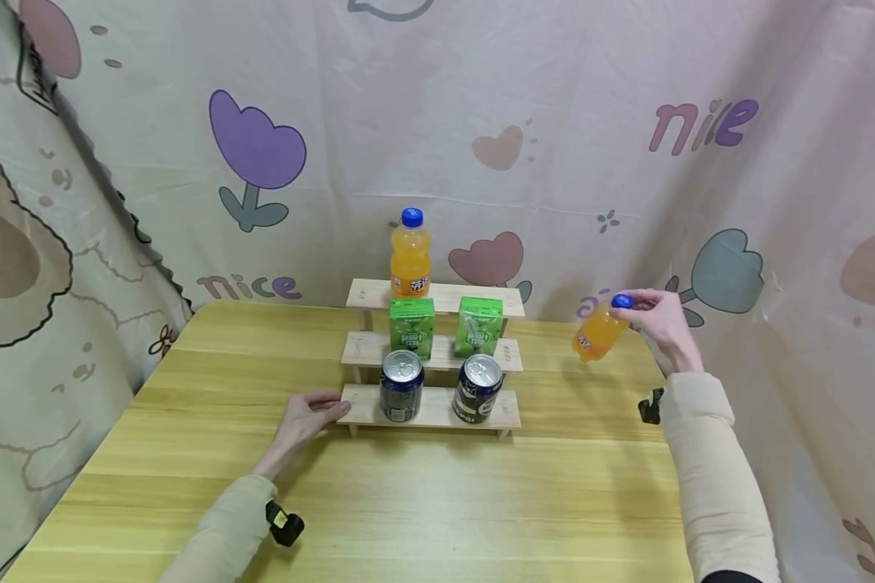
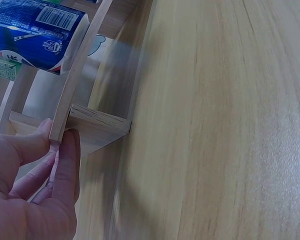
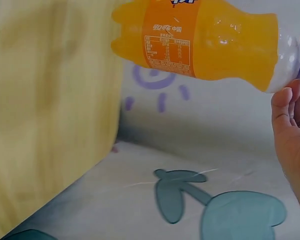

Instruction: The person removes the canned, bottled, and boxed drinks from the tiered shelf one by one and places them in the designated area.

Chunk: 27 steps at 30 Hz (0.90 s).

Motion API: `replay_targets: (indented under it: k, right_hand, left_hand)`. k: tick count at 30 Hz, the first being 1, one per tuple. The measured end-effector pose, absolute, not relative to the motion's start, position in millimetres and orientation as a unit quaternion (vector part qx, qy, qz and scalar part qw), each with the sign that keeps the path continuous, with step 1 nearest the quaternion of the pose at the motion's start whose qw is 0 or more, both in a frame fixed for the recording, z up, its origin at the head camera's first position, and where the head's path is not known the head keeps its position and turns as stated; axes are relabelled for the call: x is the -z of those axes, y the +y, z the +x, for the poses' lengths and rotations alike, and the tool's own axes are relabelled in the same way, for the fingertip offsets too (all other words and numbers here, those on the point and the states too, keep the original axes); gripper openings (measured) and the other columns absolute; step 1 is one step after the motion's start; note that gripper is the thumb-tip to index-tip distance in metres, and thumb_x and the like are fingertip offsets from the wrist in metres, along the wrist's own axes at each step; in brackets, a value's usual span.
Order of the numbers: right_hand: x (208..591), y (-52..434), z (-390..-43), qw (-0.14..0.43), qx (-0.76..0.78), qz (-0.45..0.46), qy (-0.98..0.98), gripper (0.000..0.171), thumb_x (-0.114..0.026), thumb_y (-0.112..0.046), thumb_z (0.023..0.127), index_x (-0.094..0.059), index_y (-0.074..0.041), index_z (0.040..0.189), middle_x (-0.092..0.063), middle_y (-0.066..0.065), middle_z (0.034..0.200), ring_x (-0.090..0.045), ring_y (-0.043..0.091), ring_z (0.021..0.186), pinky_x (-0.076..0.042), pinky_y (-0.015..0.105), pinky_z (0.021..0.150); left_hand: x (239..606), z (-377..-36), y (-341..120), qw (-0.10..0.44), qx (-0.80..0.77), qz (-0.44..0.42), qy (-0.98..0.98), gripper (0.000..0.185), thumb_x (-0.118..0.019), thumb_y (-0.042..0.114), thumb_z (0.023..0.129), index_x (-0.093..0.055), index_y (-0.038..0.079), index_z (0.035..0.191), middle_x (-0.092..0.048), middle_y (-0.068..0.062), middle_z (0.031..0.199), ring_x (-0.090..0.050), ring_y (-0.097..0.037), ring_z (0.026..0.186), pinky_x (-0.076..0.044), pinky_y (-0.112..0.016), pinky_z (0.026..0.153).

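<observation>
Beige cloth covers the arm at our left, and from this sleeve the left hand comes to the wooden shelf, where its thumb and fingers pinch the left end of the lowest plank. On the three steps we see, from left to right, an upright orange bottle at the top left, two green cartons on the middle plank and two dark cans on the lowest one. Farther right, well apart from the shelf and from the left hand, is the held bottle, also orange. It hangs just below and to the left of the right hand, whose thumb and fingers are closed around its blue cap. Its long axis is slanted: the cap points up and to the right, the base down and to the left, toward the table.
</observation>
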State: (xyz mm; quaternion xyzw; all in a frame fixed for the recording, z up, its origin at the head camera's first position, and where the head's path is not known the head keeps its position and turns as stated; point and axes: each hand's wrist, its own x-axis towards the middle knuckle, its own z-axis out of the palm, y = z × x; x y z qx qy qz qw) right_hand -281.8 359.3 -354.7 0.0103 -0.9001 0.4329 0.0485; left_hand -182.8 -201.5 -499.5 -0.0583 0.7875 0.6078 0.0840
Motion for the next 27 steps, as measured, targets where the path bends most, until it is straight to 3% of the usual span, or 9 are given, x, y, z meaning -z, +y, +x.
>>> replay_targets:
  k: [6, 10, 15, 23, 27]
  right_hand:
    - [373, 364, -281, 0.029, -0.432, -0.027, -0.901, 0.056, -0.077, -0.028, 0.094, -0.06, 0.006, 0.135, -0.062, -0.018, 0.099, -0.059, -0.002, 0.09, -0.049, 0.016, 0.09]
    - [381, 365, -282, 0.027, -0.415, -0.037, -0.908, 0.056, -0.077, -0.032, 0.095, -0.061, 0.004, 0.135, -0.068, 0.002, 0.114, -0.058, 0.001, 0.092, -0.05, 0.027, 0.095]
    - [389, 365, -282, 0.027, -0.405, -0.032, -0.913, 0.056, -0.074, -0.029, 0.097, -0.058, 0.007, 0.137, -0.062, 0.026, 0.131, -0.056, 0.001, 0.092, -0.047, 0.015, 0.085]
    - [398, 364, -283, 0.038, -0.407, -0.013, -0.913, 0.052, -0.071, -0.021, 0.099, -0.057, 0.009, 0.138, -0.06, 0.035, 0.135, -0.059, 0.012, 0.101, -0.045, 0.002, 0.077]
    - [401, 364, -284, 0.042, -0.406, -0.007, -0.913, 0.051, -0.071, -0.018, 0.099, -0.056, 0.012, 0.137, -0.059, 0.037, 0.135, -0.058, 0.007, 0.097, -0.045, 0.002, 0.076]
  left_hand:
    - [499, -183, -201, 0.087, -0.609, -0.058, 0.786, 0.047, -0.072, 0.014, 0.097, -0.058, -0.016, 0.132, -0.075, -0.024, 0.114, -0.069, -0.004, 0.085, -0.059, -0.021, 0.074]
    - [500, -183, -202, 0.087, -0.609, -0.058, 0.787, 0.047, -0.072, 0.014, 0.097, -0.058, -0.016, 0.132, -0.074, -0.025, 0.115, -0.069, -0.006, 0.087, -0.059, -0.021, 0.074]
    - [501, -183, -202, 0.087, -0.612, -0.057, 0.784, 0.047, -0.072, 0.014, 0.097, -0.058, -0.016, 0.131, -0.074, -0.026, 0.115, -0.07, -0.006, 0.087, -0.059, -0.02, 0.074]
    - [501, -183, -201, 0.084, -0.613, -0.057, 0.783, 0.046, -0.072, 0.012, 0.097, -0.059, -0.017, 0.13, -0.074, -0.026, 0.115, -0.07, -0.005, 0.086, -0.059, -0.019, 0.074]
    - [501, -183, -201, 0.083, -0.616, -0.058, 0.782, 0.047, -0.072, 0.013, 0.097, -0.059, -0.017, 0.13, -0.075, -0.025, 0.114, -0.07, -0.005, 0.086, -0.059, -0.019, 0.074]
